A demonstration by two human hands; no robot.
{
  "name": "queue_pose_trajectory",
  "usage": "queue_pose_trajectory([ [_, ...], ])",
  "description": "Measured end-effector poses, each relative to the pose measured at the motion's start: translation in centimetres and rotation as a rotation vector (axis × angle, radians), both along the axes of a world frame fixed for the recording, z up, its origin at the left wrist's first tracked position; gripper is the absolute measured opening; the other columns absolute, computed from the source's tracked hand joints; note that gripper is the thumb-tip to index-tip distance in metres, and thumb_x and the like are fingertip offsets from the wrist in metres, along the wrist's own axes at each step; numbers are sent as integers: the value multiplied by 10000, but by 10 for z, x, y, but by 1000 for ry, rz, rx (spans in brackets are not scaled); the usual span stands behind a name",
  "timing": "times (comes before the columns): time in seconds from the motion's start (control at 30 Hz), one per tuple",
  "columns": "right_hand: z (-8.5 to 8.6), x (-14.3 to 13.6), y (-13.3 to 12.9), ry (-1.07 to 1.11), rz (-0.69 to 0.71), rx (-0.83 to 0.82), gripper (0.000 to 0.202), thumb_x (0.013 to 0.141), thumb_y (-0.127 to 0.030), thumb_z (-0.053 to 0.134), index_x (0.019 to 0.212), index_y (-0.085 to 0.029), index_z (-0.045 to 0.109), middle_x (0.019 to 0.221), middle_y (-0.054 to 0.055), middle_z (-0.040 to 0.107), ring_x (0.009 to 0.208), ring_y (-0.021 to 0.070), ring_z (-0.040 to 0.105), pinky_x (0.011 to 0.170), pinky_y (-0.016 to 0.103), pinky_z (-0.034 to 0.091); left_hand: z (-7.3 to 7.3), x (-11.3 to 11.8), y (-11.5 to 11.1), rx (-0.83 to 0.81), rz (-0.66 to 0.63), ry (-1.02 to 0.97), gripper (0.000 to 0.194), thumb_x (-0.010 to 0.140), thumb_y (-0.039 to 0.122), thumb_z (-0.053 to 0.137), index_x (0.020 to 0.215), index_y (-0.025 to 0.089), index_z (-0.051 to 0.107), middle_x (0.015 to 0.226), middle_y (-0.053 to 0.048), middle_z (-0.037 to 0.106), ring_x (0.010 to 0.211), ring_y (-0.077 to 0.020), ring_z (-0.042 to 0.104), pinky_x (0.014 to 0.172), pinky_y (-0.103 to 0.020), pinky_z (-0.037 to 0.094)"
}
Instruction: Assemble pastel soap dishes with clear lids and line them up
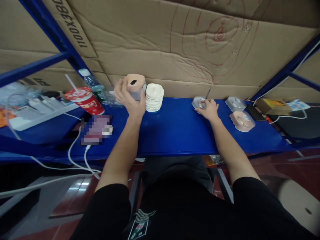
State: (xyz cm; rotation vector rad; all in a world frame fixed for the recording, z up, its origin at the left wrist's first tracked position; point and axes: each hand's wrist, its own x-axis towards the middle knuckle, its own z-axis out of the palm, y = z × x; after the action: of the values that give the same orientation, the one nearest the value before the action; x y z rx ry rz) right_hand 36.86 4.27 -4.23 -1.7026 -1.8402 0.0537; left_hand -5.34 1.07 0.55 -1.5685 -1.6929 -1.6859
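Note:
My left hand is wrapped around a stack of peach-coloured moulded pieces; a dark oval shows on the top one, and the lower part looks translucent. Right beside it stands a stack of off-white moulded pieces. At the back of the table, my right hand has its fingers bent over a small clear plastic case. From between those fingers a thin dark tool sticks up; its exact kind is unclear. My fingers partly hide the contents of the case.
Toward the right lie a clear moulded case and a peach one, near a cardboard box. A red paper cup with a straw, a water bottle, a power strip and white cables are at left. Cardboard walls the back.

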Motion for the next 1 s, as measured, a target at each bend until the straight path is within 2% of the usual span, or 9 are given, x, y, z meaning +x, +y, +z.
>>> queue_pose_trajectory([
  [0.17, 5, -38, -7, 144, 379, 11, 548, 774, -509, 860, 1236, -238, 741, 1342, 153, 637, 1313, 367, 615, 1204, 585, 473, -4, 19, -5, -81, -140, 104, 617, 923, 522, 726, 1443, 203, 631, 1604, -197, 541, 1576, -393, 414, 1336, -600, 259],
  [0.27, 19, -49, -20, 186, 424, 70, 548, 816, -575, 799, 1277, -283, 751, 1410, 147, 655, 1379, 387, 602, 1192, 612, 482, -6, 29, -6, -153, -258, 196, 388, 976, 482, 667, 1286, 258, 731, 1493, -153, 644, 1482, -392, 519, 1288, -611, 319],
  [0.37, 37, -60, -34, 309, 408, 117, 649, 899, -769, 643, 1331, -295, 749, 1463, 152, 663, 1415, 396, 596, 1132, 596, 533, -5, 36, -8, -172, -404, 342, 392, 1011, 483, 616, 1295, 254, 756, 1341, -153, 729, 1319, -373, 631, 1189, -578, 429],
  [0.5, 48, -82, -49, 595, 604, -162, 848, 834, -961, 565, 1304, -280, 754, 1313, 137, 760, 1136, 357, 750, 952, 539, 627, -4, 49, -13, -222, -609, 519, 568, 1026, 544, 587, 1479, 214, 685, 1109, -125, 799, 1114, -339, 717, 1050, -516, 531],
  [0.6, 45, -96, -54, 725, 718, -338, 994, 771, -1054, 518, 1352, -275, 726, 1260, 148, 789, 1091, 345, 771, 875, 500, 647, -7, 52, -15, -239, -641, 495, 538, 1084, 512, 478, 1471, 207, 693, 1132, -121, 811, 1094, -312, 746, 1038, -492, 553],
  [0.67, 42, -97, -52, 764, 699, -323, 1105, 751, -1107, 423, 1444, -284, 674, 1353, 164, 762, 1163, 344, 760, 900, 490, 648, -7, 42, -11, -232, -575, 367, 554, 1084, 543, 472, 1454, 198, 699, 1133, -125, 807, 1072, -307, 762, 1032, -489, 567],
  [0.77, 39, -83, -43, 735, 587, -227, 1111, 763, -1101, 428, 1500, -296, 633, 1439, 163, 726, 1255, 341, 732, 985, 491, 632, 1, 1, 2, -131, -276, 5, 644, 1072, 619, 476, 1488, 156, 640, 1179, -148, 786, 1076, -308, 761, 1023, -518, 589],
  [0.87, 34, -63, -29, 674, 447, -165, 1026, 806, -1067, 440, 1442, -295, 670, 1381, 149, 752, 1193, 323, 756, 985, 483, 632, 11, -60, 17, 54, 5, -271, 716, 1120, 648, 337, 1548, 102, 513, 1532, -191, 649, 1418, -306, 619, 1189, -559, 509],
  [1.0, 26, -53, -19, 618, 367, -170, 945, 853, -1023, 442, 1371, -276, 702, 1309, 151, 776, 1101, 309, 779, 956, 476, 638, 8, -118, 35, -172, 139, -415, 841, 1135, 601, -40, 1418, 79, 556, 1306, -170, 755, 1288, -317, 720, 973, -579, 531],
])
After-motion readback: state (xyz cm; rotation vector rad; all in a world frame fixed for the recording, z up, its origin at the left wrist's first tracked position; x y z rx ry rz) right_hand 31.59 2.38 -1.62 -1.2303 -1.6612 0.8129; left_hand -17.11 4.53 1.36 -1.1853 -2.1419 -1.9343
